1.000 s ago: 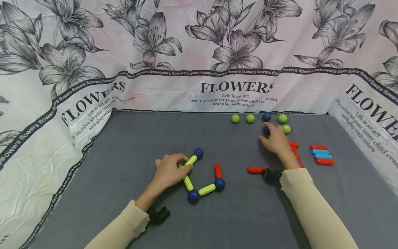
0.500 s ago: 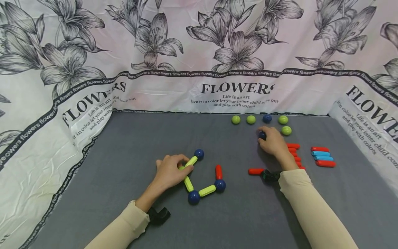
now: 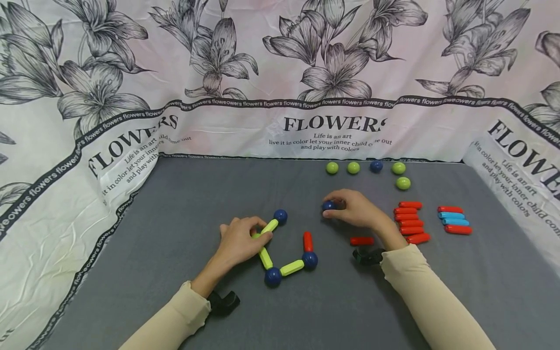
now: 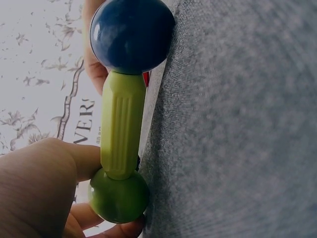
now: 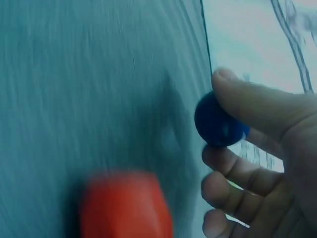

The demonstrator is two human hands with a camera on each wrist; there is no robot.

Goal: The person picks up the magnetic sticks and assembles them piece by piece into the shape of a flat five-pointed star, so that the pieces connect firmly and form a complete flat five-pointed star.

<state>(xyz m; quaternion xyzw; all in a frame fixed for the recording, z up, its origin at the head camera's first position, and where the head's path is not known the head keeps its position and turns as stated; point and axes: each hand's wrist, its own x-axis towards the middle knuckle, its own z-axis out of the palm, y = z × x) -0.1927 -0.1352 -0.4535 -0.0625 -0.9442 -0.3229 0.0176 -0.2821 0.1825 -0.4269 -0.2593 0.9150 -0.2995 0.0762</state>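
Observation:
My left hand point(image 3: 242, 240) pinches a green ball point(image 4: 119, 196) between thumb and fingers; in the head view the hand mostly hides it. From that ball one yellow-green rod point(image 3: 265, 257) runs to a blue ball point(image 3: 273, 277), another to a second blue ball point(image 3: 280, 217). A third yellow-green rod point(image 3: 291, 268) leads to a blue ball point(image 3: 310, 260) with a red rod point(image 3: 308, 241) pointing away from it. Right of this shape my right hand point(image 3: 356, 209) holds a loose blue ball point(image 5: 218, 121) between thumb and fingertips, above the grey cloth.
A single red rod point(image 3: 361, 241) lies near the right wrist. Several red rods point(image 3: 411, 223) form a column, with blue rods point(image 3: 452, 215) between red ones farther right. Green balls point(image 3: 332, 168) and one blue ball point(image 3: 376, 166) sit by the back edge. A flowered cloth point(image 3: 332, 73) hangs behind.
My right hand has picked up a blue ball from the back right and carried it left and nearer, toward the joined shape. The left hand has stayed in place.

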